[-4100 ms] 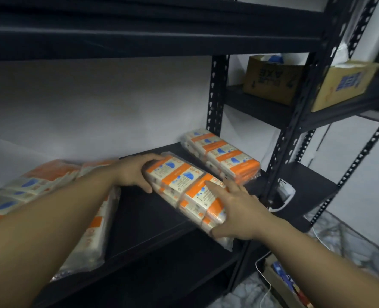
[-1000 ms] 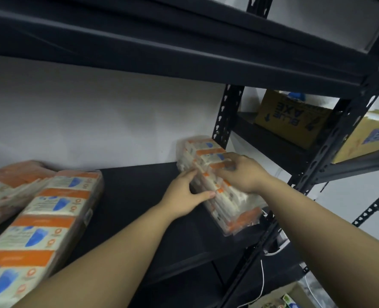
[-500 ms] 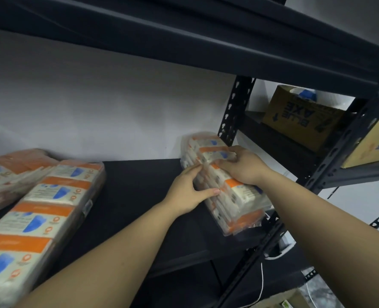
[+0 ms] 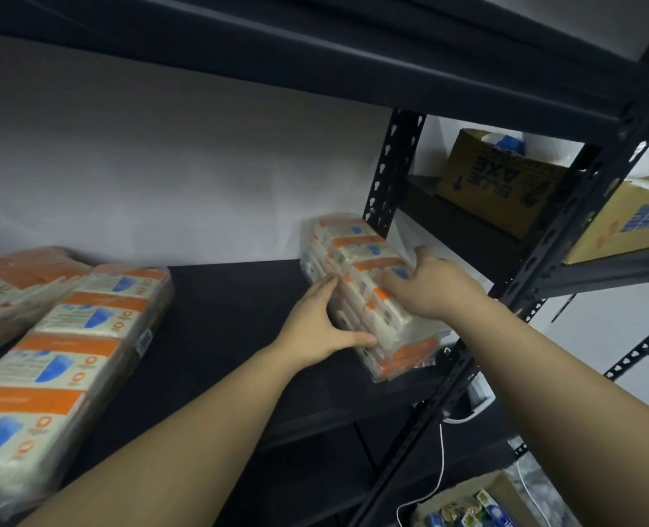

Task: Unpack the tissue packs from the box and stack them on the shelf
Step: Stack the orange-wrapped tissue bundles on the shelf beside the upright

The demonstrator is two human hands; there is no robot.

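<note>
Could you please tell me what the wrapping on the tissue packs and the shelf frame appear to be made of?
The tissue packs seem wrapped in clear glossy plastic film: it crinkles and catches light at the edges. The shelf upright looks like dark matte painted metal, judging by its punched slots.

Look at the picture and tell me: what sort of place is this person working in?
Probably a storeroom. Bare black metal shelving stands against a plain wall, wrapped tissue packs are stacked on it, and cardboard boxes sit on the next rack.
</note>
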